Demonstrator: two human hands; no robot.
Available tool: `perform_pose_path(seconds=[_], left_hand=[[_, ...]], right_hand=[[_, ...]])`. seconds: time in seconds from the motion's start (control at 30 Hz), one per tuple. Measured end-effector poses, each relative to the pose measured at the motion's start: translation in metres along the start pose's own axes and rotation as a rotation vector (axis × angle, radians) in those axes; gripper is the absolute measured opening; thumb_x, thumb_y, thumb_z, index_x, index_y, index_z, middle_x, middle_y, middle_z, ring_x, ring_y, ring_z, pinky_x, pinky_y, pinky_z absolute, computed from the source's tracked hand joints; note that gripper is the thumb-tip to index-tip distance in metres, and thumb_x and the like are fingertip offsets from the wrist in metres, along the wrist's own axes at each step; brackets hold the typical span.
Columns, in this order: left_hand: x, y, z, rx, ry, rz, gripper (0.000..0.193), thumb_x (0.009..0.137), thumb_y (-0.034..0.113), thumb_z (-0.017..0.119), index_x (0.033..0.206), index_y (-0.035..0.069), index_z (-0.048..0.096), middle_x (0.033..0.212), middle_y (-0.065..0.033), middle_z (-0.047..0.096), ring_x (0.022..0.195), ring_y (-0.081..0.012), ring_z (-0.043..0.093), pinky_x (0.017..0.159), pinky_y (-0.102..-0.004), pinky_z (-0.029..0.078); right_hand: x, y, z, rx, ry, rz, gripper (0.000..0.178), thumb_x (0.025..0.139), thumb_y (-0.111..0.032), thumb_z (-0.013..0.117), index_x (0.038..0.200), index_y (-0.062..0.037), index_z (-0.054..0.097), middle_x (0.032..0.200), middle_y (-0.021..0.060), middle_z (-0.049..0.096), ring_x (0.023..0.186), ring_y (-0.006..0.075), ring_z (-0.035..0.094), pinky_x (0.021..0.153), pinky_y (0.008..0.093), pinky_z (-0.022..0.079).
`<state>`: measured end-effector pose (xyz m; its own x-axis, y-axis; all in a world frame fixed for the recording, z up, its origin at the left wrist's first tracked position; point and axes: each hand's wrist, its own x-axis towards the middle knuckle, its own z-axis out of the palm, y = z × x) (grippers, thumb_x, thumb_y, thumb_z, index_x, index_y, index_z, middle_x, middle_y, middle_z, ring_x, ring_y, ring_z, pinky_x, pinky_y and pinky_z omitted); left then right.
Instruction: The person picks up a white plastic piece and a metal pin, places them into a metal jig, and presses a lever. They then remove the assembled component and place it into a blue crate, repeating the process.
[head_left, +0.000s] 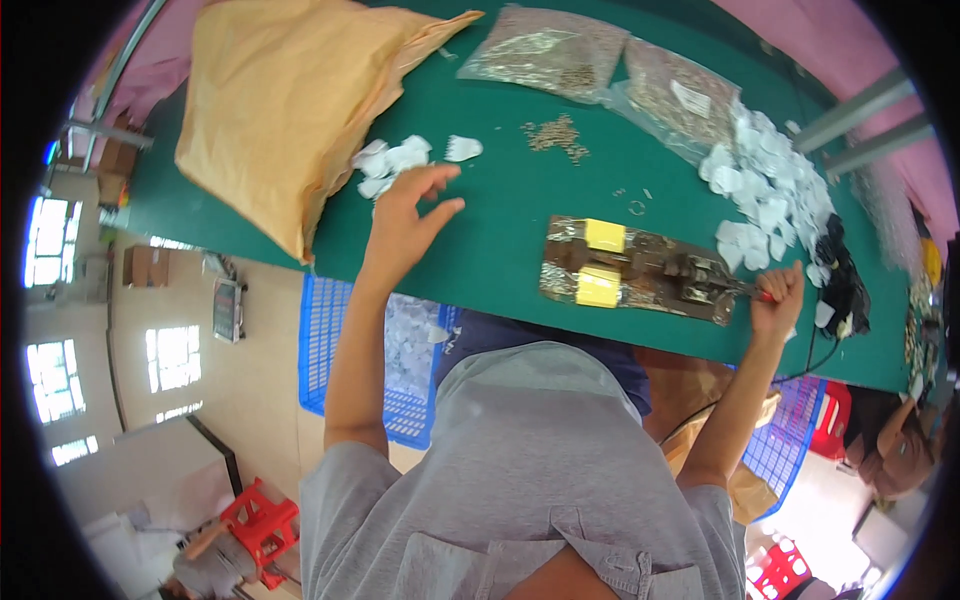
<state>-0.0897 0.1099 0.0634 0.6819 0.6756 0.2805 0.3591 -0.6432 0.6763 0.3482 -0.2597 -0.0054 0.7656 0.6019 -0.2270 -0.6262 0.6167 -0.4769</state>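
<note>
My left hand (405, 222) hovers over the green table with thumb and fingers apart and nothing visible between them. Just beyond its fingertips lies a single white scalloped piece (463, 149), and a small heap of similar white pieces (405, 154) sits beside it, partly hidden by the hand. My right hand (778, 302) is closed round the red handle (764, 296) of a brown metal fixture (655, 285) with a lever mechanism. Two yellow pads (599, 287) are on the fixture's left part.
A large brown paper sack (275, 110) stands at the left. Small brownish parts (558, 137) lie in a pile, with clear bags (545, 52) of parts behind. A bigger white heap (770, 185) and black plastic (845, 280) are at the right. Blue crates (318, 345) stand below the table edge.
</note>
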Motion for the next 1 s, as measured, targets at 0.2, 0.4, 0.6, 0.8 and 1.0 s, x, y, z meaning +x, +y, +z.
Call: perform_pose_path(seconds=[0.2, 0.4, 0.6, 0.8, 1.0], left_hand=[[0.046, -0.066, 0.054, 0.568, 0.086, 0.175, 0.025, 0.094, 0.013, 0.071, 0.113, -0.002, 0.068, 0.114, -0.0181, 0.067, 0.106, -0.0384, 0.063, 0.093, -0.0469, 0.053], [0.053, -0.028, 0.034, 0.206, 0.077, -0.03, 0.017, 0.096, 0.009, 0.071, 0.11, -0.001, 0.07, 0.097, -0.0097, 0.072, 0.09, -0.025, 0.069, 0.084, -0.0362, 0.056], [-0.031, 0.1, 0.065, -0.317, -0.162, 0.004, 0.015, 0.089, 0.004, 0.079, 0.103, 0.01, 0.077, 0.098, -0.0034, 0.073, 0.096, -0.018, 0.063, 0.084, -0.0323, 0.05], [-0.035, 0.101, 0.113, 0.046, -0.065, 0.235, 0.023, 0.08, 0.001, 0.079, 0.1, 0.013, 0.076, 0.1, 0.0002, 0.057, 0.101, -0.0257, 0.049, 0.089, -0.0406, 0.04], [-0.038, 0.09, 0.13, 0.095, 0.114, 0.322, 0.033, 0.077, 0.003, 0.082, 0.108, 0.014, 0.075, 0.1, -0.0032, 0.058, 0.097, -0.0269, 0.054, 0.087, -0.0425, 0.042]], right_hand=[[-0.012, 0.043, 0.051, -1.579, 0.099, -0.84, 0.013, 0.094, -0.01, 0.079, 0.098, 0.0008, 0.073, 0.086, 0.005, 0.07, 0.077, 0.012, 0.065, 0.073, 0.0259, 0.053], [0.007, 0.034, 0.101, -1.953, -0.388, -0.529, 0.035, 0.081, 0.002, 0.075, 0.113, -0.0119, 0.077, 0.121, 0.0045, 0.072, 0.117, 0.0271, 0.064, 0.092, 0.0381, 0.056], [0.027, 0.036, 0.114, -2.195, -0.944, -0.675, 0.014, 0.081, -0.003, 0.075, 0.095, -0.0062, 0.074, 0.101, 0.0051, 0.067, 0.097, 0.028, 0.062, 0.086, 0.0432, 0.051], [0.023, 0.069, 0.139, -2.104, -0.745, -0.613, 0.02, 0.086, 0.005, 0.068, 0.105, -0.0029, 0.066, 0.105, 0.0079, 0.067, 0.102, 0.0317, 0.063, 0.087, 0.0432, 0.053], [0.031, 0.056, 0.122, -2.295, -0.782, -0.356, 0.04, 0.079, 0.012, 0.064, 0.114, -0.0051, 0.069, 0.119, 0.0086, 0.067, 0.113, 0.0325, 0.066, 0.094, 0.0431, 0.056]])
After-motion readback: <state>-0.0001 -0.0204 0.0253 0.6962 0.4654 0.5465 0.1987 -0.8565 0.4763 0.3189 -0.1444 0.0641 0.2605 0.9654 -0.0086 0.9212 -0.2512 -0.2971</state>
